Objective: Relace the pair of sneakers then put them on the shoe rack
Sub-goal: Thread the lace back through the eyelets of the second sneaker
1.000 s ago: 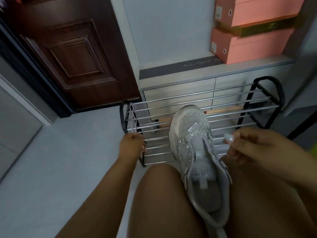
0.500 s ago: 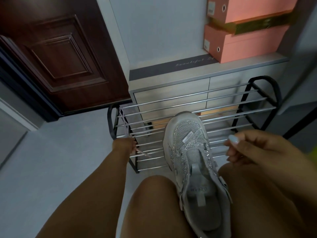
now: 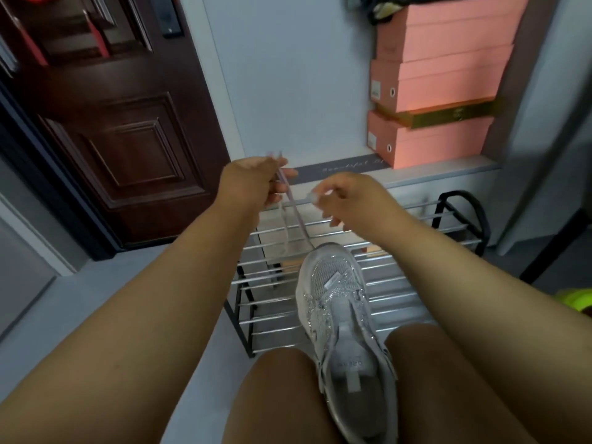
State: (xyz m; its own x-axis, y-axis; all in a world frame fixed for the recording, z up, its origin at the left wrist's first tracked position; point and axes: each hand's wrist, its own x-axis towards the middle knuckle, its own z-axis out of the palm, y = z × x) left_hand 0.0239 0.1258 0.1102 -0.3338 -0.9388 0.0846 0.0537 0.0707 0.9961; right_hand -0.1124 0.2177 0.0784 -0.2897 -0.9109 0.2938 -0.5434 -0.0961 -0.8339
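Above the sneaker (image 3: 339,302), left hand (image 3: 253,182) pinches a blurred lace (image 3: 293,209).

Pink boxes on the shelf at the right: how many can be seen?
3. All stand in one stack on the shelf: the bottom box, the middle box above a gold band, and the top box. More may be hidden above the frame.

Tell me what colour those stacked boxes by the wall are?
The stacked shoe boxes are salmon pink, with one gold-coloured box between them; the head view shows them top right.
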